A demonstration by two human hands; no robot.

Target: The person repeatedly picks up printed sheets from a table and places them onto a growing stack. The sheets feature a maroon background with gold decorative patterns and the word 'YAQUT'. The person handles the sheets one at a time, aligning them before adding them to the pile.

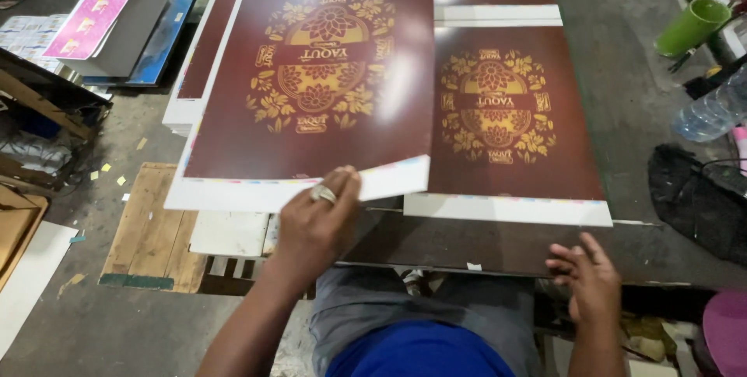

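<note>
Left hand [317, 217] pinching near edge of lifted maroon printed sheet [319, 81]; sheet extending away from grip, long axis forward. Right hand [591, 280] open, flat on table edge [498, 248], farther off.

Green cup [691, 27] lies tipped at the table's [622, 97] far right edge. Clear plastic bottle [712, 112] just nearer, black bag [696, 198] nearer again. Wooden pallet [152, 229] on floor left of table; pink-topped box [109, 23] far left.
</note>
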